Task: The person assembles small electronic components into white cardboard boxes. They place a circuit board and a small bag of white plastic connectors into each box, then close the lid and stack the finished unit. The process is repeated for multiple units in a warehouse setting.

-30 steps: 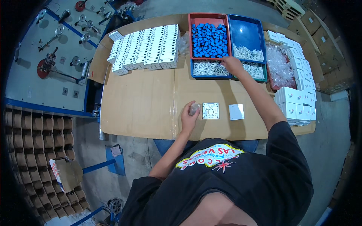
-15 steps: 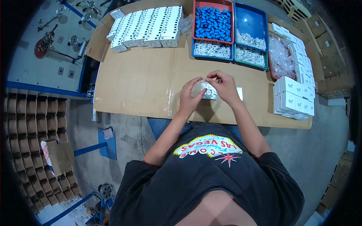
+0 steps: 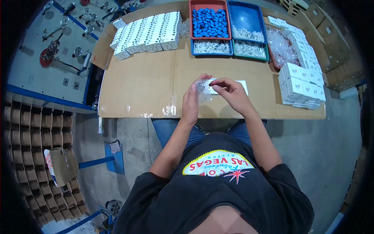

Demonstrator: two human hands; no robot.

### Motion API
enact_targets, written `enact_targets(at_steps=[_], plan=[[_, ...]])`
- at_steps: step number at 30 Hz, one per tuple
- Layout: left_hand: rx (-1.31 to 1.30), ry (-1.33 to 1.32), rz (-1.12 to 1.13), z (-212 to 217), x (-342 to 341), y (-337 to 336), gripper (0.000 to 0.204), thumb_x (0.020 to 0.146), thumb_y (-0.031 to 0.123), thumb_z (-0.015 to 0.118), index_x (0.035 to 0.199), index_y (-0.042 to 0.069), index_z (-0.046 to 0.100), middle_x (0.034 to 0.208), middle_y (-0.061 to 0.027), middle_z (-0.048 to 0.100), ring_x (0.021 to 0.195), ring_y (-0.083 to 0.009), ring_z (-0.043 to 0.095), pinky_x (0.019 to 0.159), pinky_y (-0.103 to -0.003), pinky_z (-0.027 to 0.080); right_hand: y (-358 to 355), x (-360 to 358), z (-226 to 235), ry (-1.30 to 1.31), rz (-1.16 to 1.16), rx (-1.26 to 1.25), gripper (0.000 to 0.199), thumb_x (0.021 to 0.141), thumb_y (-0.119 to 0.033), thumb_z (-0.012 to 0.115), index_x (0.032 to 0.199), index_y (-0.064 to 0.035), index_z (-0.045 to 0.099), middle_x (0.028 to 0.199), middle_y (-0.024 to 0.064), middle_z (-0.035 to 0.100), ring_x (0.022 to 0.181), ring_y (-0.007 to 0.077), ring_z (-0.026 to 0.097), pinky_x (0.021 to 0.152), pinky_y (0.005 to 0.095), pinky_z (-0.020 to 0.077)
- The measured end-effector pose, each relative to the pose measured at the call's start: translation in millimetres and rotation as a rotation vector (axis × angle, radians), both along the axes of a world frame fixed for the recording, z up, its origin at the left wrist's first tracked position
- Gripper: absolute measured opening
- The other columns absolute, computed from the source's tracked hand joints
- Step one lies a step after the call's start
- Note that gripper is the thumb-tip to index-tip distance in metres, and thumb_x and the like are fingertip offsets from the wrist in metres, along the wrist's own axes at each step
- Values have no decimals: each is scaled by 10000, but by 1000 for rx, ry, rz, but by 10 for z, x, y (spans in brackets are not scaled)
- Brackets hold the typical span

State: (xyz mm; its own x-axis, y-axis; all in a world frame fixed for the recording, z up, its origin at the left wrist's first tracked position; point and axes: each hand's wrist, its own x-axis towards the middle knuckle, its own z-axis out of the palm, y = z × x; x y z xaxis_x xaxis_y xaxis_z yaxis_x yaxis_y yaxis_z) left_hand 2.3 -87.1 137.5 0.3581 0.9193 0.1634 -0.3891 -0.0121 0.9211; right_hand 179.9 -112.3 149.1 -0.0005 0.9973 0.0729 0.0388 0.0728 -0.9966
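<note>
I have both hands over the near part of the table (image 3: 136, 87), close together in front of the person's dark shirt (image 3: 218, 195). The left hand (image 3: 191, 102) is partly curled, its thumb and fingers closed round a crumpled clear plastic bag (image 3: 202, 88). The right hand (image 3: 233, 94) faces it, finger and thumb brought nearly together beside the bag; from where I sit I cannot tell whether it grips the bag's edge or something small. Between the hands I make out part of a white piece (image 3: 212, 91), mostly hidden by the bag and fingers. Just past the right hand, a flat white plate (image 3: 244, 86) lies on the table, partly covered by that hand.

Farther back I see a red tray (image 3: 210, 38) of blue pieces (image 3: 210, 23), with a blue tray (image 3: 245, 15) beside it holding small white parts (image 3: 247, 34) in its near end. Nearer than these, and partly beneath them, sit another blue tray (image 3: 212, 55) and a green tray (image 3: 251, 58), both filled with similar white parts. To the right are a heap of clear bags (image 3: 281, 45) and stacked white boxes (image 3: 299, 82); at the back left, white blocks (image 3: 146, 35) stand in close rows.
</note>
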Motion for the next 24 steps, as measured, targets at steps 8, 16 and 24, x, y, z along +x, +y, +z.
enact_targets(at_steps=[8, 16, 24], plan=[[-119, -58, -112, -45, -6, -446, 561, 1091, 302, 257, 1479, -74, 407, 1418, -229, 562, 1326, -292, 536, 1142, -408, 391, -695, -144, -281, 264, 5, -63, 140, 945, -74, 707, 1050, 16, 685, 961, 55, 703, 821, 112, 651, 755, 258, 540], [-136, -38, -66, 121, 5, -537, 536, 1091, 301, 301, 1449, -68, 454, 1329, -233, 627, 1228, -282, 618, 1094, -391, 445, -793, -136, -143, 298, -49, -152, 119, 973, -97, 673, 1051, -8, 670, 892, 37, 699, 720, 80, 628, 642, 225, 508], [-239, 92, -39, 100, 110, -482, 431, 1032, 240, 548, 1345, -57, 560, 1250, -200, 678, 1123, -239, 667, 960, -353, 525, -744, -173, -280, 267, -33, -88, 113, 984, -117, 663, 1038, -19, 672, 880, 33, 707, 706, 64, 609, 613, 218, 486]])
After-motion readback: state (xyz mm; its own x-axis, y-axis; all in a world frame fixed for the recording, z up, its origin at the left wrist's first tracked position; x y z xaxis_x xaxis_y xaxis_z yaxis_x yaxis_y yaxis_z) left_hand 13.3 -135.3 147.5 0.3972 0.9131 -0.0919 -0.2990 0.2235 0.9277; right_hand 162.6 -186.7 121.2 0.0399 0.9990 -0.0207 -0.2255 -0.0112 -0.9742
